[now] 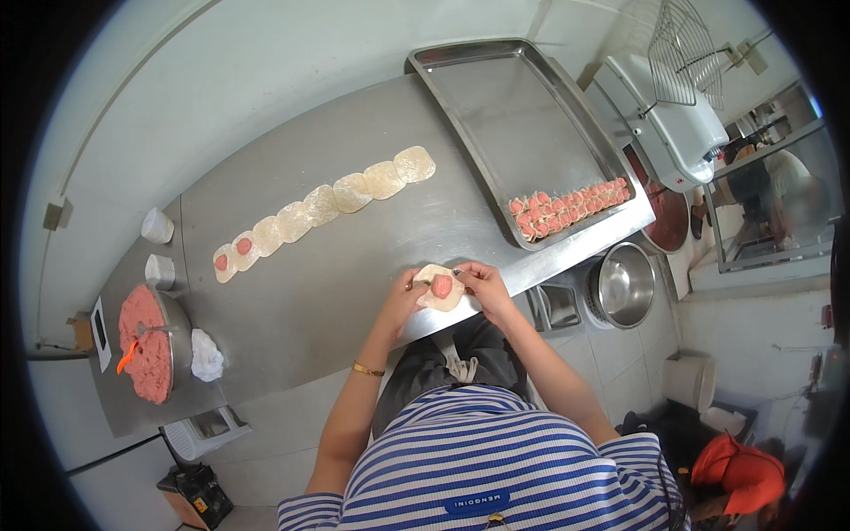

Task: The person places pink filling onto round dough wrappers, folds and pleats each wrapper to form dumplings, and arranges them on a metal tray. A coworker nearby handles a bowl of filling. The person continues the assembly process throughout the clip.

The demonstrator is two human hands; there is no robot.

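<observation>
A round dough wrapper [454, 302] with a lump of pink meat filling [442, 286] at its middle is held up at the table's front edge. My left hand [407, 292] pinches its left side, and on the right side the fingers of my right hand [480, 281] are closed on its rim. Across the steel table [345, 257] runs a slanting row of overlapping floured wrappers [320, 204]. Two at its left end carry meat lumps [244, 246]. Rows of filled dumplings [567, 211] sit at the near end of a large metal tray [522, 115], to the right.
At the far left stands a bowl of pink minced meat [146, 354] with an orange-handled tool [128, 356] in it. White tubs [158, 226] and a crumpled white cloth [206, 356] are nearby. A white machine [664, 119] stands beyond the tray; a steel pot [625, 285] is below the table's right edge.
</observation>
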